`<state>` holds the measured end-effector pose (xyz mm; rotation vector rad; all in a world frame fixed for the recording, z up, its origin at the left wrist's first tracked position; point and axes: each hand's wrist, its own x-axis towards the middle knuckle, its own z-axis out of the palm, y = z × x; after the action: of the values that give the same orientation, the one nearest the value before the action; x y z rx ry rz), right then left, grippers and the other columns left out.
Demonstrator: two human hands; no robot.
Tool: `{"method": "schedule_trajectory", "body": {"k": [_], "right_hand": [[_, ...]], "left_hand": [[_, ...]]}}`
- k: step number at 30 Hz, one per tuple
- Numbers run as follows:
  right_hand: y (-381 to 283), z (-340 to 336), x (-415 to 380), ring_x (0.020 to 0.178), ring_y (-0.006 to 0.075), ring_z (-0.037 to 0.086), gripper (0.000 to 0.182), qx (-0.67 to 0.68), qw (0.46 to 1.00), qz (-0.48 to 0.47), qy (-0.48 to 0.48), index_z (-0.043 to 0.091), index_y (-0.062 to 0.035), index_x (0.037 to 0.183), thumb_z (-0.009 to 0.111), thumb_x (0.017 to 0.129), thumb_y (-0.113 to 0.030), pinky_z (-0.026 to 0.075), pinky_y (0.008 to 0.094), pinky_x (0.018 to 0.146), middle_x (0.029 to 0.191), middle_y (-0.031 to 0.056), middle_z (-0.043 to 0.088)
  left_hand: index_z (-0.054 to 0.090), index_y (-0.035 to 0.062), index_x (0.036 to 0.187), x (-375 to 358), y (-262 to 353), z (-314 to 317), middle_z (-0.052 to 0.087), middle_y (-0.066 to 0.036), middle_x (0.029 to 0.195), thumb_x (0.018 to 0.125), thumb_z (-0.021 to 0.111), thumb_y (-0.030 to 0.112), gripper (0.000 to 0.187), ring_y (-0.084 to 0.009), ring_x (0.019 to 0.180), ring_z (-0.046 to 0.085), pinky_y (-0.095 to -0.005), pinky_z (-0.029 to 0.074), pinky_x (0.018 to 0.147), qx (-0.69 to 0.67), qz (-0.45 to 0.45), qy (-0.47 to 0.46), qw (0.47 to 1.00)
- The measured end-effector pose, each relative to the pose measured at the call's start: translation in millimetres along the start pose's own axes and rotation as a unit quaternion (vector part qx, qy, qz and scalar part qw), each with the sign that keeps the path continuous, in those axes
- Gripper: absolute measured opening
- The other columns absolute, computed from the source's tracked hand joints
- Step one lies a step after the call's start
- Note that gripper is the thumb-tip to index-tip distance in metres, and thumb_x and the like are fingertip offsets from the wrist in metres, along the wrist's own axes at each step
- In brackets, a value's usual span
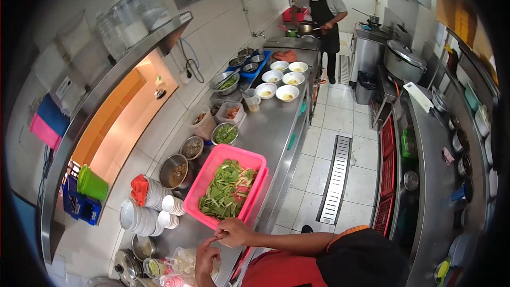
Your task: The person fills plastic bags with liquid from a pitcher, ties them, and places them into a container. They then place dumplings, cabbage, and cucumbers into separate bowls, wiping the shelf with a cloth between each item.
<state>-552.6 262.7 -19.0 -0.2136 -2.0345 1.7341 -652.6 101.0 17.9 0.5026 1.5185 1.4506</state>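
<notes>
Single view, from wearer's head, above near part of left counter. Faces forward and down, along counter and floor to person at far end. Left hand and right hand close, near bottom edge. Wide lens: shelf at left, right counter bowed, corners dark.

White label: we see small dark marks on the white label at the shelf on the left, too small for us to read.
Blue bin: we see pale patches on the blue bin below that shelf, and we cannot tell whether they are print.
Readable text, brands, numbers or signs: we can read none.
</notes>
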Motion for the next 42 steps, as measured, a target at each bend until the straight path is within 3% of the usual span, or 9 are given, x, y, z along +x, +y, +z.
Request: {"method": "schedule_trajectory", "body": {"k": [2,14,22,24,27,34,37,39,42], "right_hand": [[-8.9,-24.3,-5.7,0.078,0.0254,0.057,0.012,-0.153,0.982,-0.114,0.017,0.063,-0.0065,0.081,0.068,0.070,-0.007,0.045,0.0378,0.070,0.075,0.0066,0.059],[-46.1,-127.7,-16.5,0.089,0.0273,0.053,0.016,-0.370,0.901,-0.227,0.029,0.058,-0.0074,0.080,0.065,0.066,-0.005,0.046,0.0387,0.076,0.078,0.0072,0.058],[-53.1,-127.0,7.2,0.081,0.0348,0.060,0.024,-0.209,0.974,-0.086,0.028,0.049,-0.0047,0.088,0.065,0.069,-0.004,0.048,0.0455,0.065,0.078,0.0129,0.060],[-56.0,-122.3,16.9,0.079,0.0364,0.061,0.028,-0.225,0.970,-0.078,0.038,0.048,-0.0044,0.089,0.066,0.067,-0.004,0.048,0.0460,0.064,0.077,0.0137,0.060],[-79.2,-124.7,23.0,0.085,0.0381,0.059,0.032,-0.246,0.956,-0.161,-0.009,0.048,-0.0018,0.099,0.063,0.072,-0.012,0.046,0.0493,0.072,0.081,0.0175,0.059],[-74.8,-108.5,24.1,0.072,0.0396,0.062,0.042,-0.314,0.898,-0.279,-0.128,0.045,0.0014,0.091,0.072,0.061,-0.012,0.048,0.0477,0.058,0.071,0.0177,0.058],[-97.8,-112.1,25.7,0.072,0.0370,0.062,0.036,-0.326,0.885,-0.221,-0.247,0.047,0.0023,0.086,0.071,0.062,-0.010,0.048,0.0468,0.057,0.070,0.0190,0.057],[-107.3,-115.8,32.4,0.070,0.0342,0.062,0.032,-0.332,0.869,-0.187,-0.316,0.048,0.0027,0.084,0.070,0.063,-0.009,0.048,0.0459,0.056,0.069,0.0201,0.056],[-101.6,-120.1,33.7,0.065,0.0256,0.059,0.026,-0.315,0.823,-0.063,-0.468,0.049,0.0023,0.080,0.068,0.063,-0.006,0.048,0.0416,0.054,0.067,0.0162,0.052]], "left_hand": [[0.058,-0.0082,0.111,11.0,-0.8,23.3,0.057,-0.006,0.060,0.073,0.058,0.000,0.039,-0.0137,0.045,0.050,-0.0246,0.040,0.042,0.005,0.003,0.007,1.000],[0.066,-0.0023,0.091,68.2,-24.0,144.2,0.056,-0.001,0.065,0.087,0.066,0.008,0.011,-0.0067,0.054,0.046,-0.0216,0.033,0.045,0.039,0.170,0.187,0.967],[0.066,-0.0053,0.096,89.4,-15.1,153.3,0.062,-0.007,0.079,0.088,0.061,0.001,0.012,-0.0094,0.060,0.051,-0.0215,0.041,0.054,0.006,0.180,0.289,0.940],[0.064,-0.0067,0.096,90.2,0.3,180.4,0.060,-0.008,0.088,0.086,0.061,0.000,0.012,-0.0133,0.073,0.054,-0.0248,0.046,0.064,-0.094,0.306,0.342,0.883],[0.061,-0.0062,0.090,87.9,0.6,209.5,0.056,-0.007,0.091,0.087,0.059,0.004,0.011,-0.0156,0.083,0.054,-0.0289,0.047,0.074,0.043,0.454,0.454,0.766],[0.059,-0.0020,0.086,82.2,-67.4,197.5,0.054,-0.006,0.091,0.090,0.053,0.013,0.017,-0.0162,0.083,0.053,-0.0322,0.043,0.085,-0.208,0.430,0.396,0.784],[0.060,-0.0019,0.085,72.7,-72.0,199.0,0.057,-0.009,0.087,0.090,0.052,0.013,0.018,-0.0228,0.084,0.056,-0.0425,0.036,0.100,-0.130,0.453,0.429,0.771],[0.063,-0.0025,0.092,44.7,-50.4,207.6,0.061,-0.010,0.084,0.092,0.048,0.015,0.023,-0.0262,0.081,0.056,-0.0491,0.026,0.108,0.367,0.320,0.469,0.737],[0.064,-0.0002,0.090,22.7,-27.1,224.3,0.062,-0.010,0.086,0.091,0.048,0.013,0.021,-0.0309,0.087,0.056,-0.0537,0.006,0.113,0.363,0.411,0.393,0.738]]}}
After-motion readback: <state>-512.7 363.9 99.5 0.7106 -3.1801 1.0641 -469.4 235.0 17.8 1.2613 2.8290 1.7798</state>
